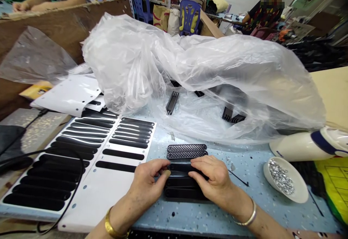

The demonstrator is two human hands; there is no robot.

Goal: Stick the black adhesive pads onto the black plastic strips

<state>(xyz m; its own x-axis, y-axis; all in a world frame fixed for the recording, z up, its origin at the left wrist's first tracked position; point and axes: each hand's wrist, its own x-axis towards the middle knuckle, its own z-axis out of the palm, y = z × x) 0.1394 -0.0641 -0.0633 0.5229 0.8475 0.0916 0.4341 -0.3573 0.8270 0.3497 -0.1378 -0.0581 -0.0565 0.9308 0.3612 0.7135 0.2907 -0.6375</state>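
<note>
My left hand (pixel 150 179) pinches the left end of a black round-ended strip (pixel 181 168), and my right hand (pixel 212 177) presses and grips its right end. Whether this is a sticker, a plastic piece or one on the other, I cannot tell. Just below it, partly behind my fingers, lie several more black round-ended pieces (pixel 185 192). Beyond my fingertips are two black plastic pieces with a mesh pattern (pixel 187 151), side by side. To the left of my left hand lies a white backing sheet (pixel 108 192) with rows of black strip stickers (pixel 123 154).
A large clear plastic bag (pixel 217 65) with black plastic parts covers the back of the table. At right stand a white bowl of small silvery pieces (pixel 282 177) and a white-and-blue appliance (pixel 307 144). A black cable (pixel 81 166) crosses the sheets. Other people sit beyond.
</note>
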